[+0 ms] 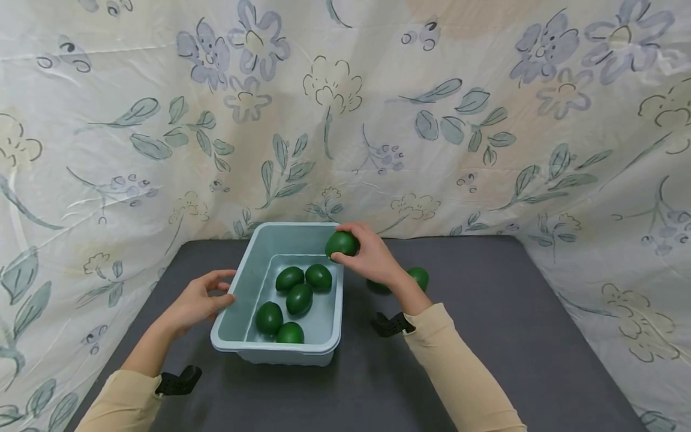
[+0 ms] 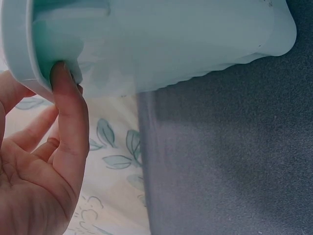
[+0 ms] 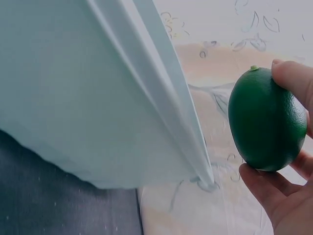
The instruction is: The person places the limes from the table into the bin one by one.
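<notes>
My right hand (image 1: 372, 255) grips a dark green lime (image 3: 266, 120) between thumb and fingers, above the right rim of a pale blue plastic bin (image 1: 324, 347). In the right wrist view, the lime's small stem nub points up and the bin's outer wall stands to its left. My left hand (image 1: 200, 300) pinches the bin's left rim, thumb and fingertips right at the lip (image 2: 36, 54). Several more limes (image 1: 299, 299) lie on the bin's floor. Behind my right wrist, another lime (image 1: 418, 277) rests on the table, and one beside it is partly hidden by the hand.
The bin stands on a dark grey table (image 1: 475, 336). A floral cloth (image 1: 335, 120) hangs behind the table and along both sides. Black bands (image 1: 391, 324) circle both wrists.
</notes>
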A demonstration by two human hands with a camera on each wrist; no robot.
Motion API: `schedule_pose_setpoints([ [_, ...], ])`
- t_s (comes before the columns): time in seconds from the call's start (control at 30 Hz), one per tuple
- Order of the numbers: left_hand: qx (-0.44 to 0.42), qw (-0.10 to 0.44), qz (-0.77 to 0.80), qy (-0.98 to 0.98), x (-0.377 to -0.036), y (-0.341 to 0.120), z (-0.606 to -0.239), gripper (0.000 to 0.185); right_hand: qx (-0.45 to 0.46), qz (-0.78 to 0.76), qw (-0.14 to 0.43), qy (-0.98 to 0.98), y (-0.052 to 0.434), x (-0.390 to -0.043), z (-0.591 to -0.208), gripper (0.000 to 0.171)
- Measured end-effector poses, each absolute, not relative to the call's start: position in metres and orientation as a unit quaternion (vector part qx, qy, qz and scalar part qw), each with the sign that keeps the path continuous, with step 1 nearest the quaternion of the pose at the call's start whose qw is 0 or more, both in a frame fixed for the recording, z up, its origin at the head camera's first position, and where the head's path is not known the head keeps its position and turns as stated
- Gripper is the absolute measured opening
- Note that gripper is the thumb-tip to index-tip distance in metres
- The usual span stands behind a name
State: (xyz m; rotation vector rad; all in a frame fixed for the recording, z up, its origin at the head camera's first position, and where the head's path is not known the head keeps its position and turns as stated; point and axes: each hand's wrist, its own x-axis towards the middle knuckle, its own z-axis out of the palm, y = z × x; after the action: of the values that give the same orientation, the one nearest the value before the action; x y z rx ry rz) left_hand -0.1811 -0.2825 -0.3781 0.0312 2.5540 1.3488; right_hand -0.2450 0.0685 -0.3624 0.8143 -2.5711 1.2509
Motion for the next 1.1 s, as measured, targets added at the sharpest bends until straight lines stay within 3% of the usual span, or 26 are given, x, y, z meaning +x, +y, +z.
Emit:
schedule_pose_setpoints([
  [1.1,0.013,0.128,0.469,0.874,-0.182,-0.283,-0.378,0.062,0.341,0.404,0.025,-0.848,0.009,-0.227,-0.345,0.05],
])
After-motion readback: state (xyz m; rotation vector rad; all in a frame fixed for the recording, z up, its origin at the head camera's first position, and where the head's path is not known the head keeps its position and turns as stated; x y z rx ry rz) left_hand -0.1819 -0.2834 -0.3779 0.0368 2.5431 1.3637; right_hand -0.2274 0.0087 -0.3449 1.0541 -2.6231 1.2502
